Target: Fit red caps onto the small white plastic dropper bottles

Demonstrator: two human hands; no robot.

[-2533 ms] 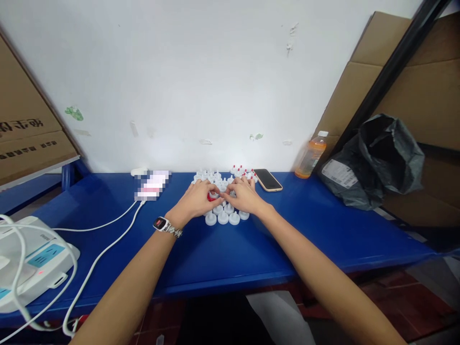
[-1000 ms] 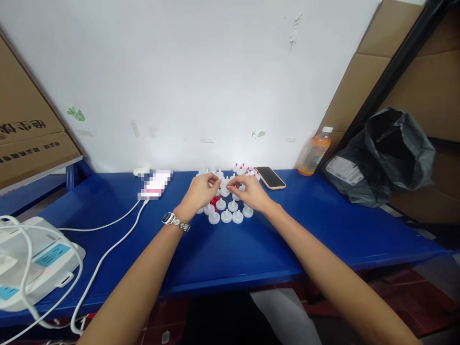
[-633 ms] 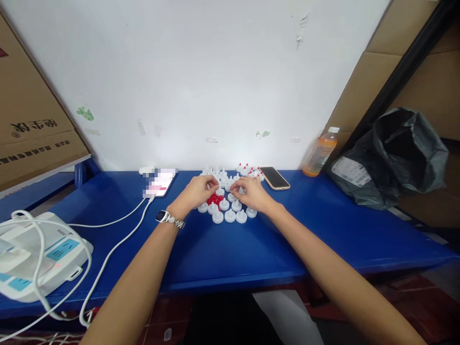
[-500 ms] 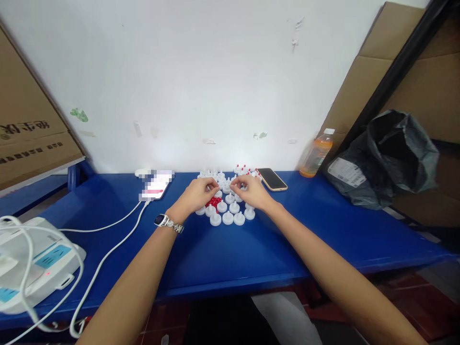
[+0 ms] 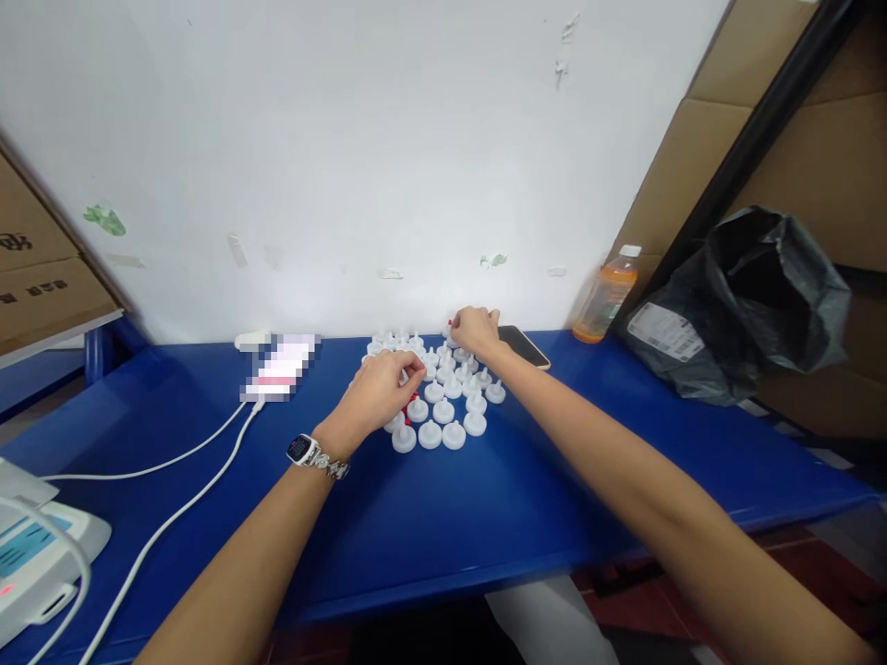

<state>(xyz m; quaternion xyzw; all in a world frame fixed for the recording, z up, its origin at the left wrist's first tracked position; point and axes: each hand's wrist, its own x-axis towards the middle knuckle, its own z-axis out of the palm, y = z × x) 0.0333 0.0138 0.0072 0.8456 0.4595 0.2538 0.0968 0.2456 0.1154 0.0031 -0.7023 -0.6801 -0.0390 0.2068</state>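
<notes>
Several white plastic caps [image 5: 443, 411] stand in rows on the blue table [image 5: 485, 499]. A few small red pieces [image 5: 408, 411] lie among them, partly hidden by my left hand [image 5: 381, 395]. That hand rests over the left side of the rows with thumb and fingers pinched together; I cannot see what is between them. My right hand [image 5: 477, 330] reaches to the far side of the caps, beside a phone [image 5: 527, 347]. Its fingers are closed on a red-tipped white cap [image 5: 451, 324].
An orange drink bottle [image 5: 601, 300] and a black plastic bag [image 5: 748, 305] sit at the back right against cardboard [image 5: 796, 166]. A second phone [image 5: 277, 374] with a white cable [image 5: 173, 517] lies at the left, a white device [image 5: 34, 554] near the front-left corner.
My right hand has left the middle of the cap rows and moved to the far edge by the phone. My left hand stays over the red pieces. The view has shifted rightward.
</notes>
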